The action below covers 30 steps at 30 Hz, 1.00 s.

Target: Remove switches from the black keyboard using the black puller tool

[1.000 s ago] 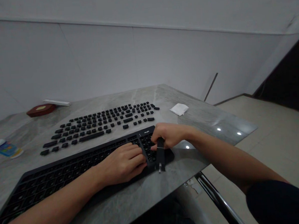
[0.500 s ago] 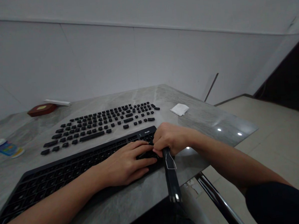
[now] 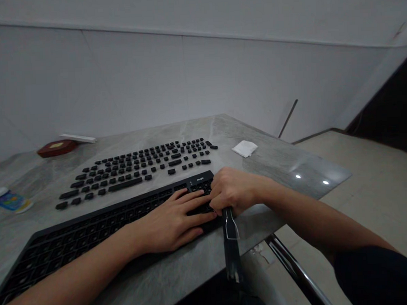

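A black keyboard [image 3: 101,226] lies slantwise across the table, its bare key sockets showing. My left hand [image 3: 174,220] rests on its right part, palm down with fingers spread. Closed in a fist at the keyboard's right end is my right hand [image 3: 231,189], right beside the left fingertips. From under this fist a slim black thing [image 3: 231,249] reaches back towards me, with a thin pale wire-like loop [image 3: 233,238] along it. The fist hides its far end. Behind the keyboard, loose black keycaps [image 3: 125,185] lie in rows, laid out like a keyboard.
A white folded tissue [image 3: 244,148] lies on the grey marbled table [image 3: 286,166] at the right. A blue-and-white tub [image 3: 11,201] lies at the left edge. Near the wall are a reddish-brown box [image 3: 56,148] and a white strip [image 3: 78,138].
My left fingers have spread wider, with the upper ones shifted up the keyboard. My right fist has moved very slightly right, and the black thing's near end has swung a little left.
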Motion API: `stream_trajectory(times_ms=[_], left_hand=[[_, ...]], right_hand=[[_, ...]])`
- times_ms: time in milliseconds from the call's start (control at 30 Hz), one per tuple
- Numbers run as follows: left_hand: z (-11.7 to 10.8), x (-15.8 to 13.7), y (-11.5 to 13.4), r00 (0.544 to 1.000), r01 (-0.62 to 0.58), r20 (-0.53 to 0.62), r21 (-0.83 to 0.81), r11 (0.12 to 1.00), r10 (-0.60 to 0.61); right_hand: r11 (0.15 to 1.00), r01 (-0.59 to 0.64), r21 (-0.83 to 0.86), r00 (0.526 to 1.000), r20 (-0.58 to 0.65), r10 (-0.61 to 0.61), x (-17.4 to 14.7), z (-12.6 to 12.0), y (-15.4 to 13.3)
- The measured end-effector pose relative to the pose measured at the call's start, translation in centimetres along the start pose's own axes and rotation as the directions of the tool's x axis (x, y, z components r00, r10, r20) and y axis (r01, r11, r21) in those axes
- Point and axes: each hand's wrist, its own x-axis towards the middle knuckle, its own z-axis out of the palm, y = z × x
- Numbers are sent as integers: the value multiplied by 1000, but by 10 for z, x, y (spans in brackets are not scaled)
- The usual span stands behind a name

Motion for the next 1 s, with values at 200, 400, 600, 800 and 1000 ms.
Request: stream_trajectory(times_ms=[200, 400, 600, 800, 1000], left_hand=[[-1, 1, 1, 1000, -8, -20, -9, 1000, 8], [-1, 2, 2, 999, 14, 30, 27, 1000, -15], [2, 1, 2, 999, 34, 30, 28, 999, -35], [2, 1, 0, 998, 31, 46, 36, 999, -33], [-1, 4, 5, 997, 29, 71, 30, 999, -31]], right_hand=[[960, 97, -262, 989, -86, -123, 4, 0, -13], [905, 197, -376, 938, -197, -286, 6, 6, -29], [900, 212, -380, 916, -243, -319, -10, 24, -32], [970, 106, -219, 864, -463, -199, -17, 39, -21], [924, -3, 382, 835, -508, 212, -12, 49, -4]])
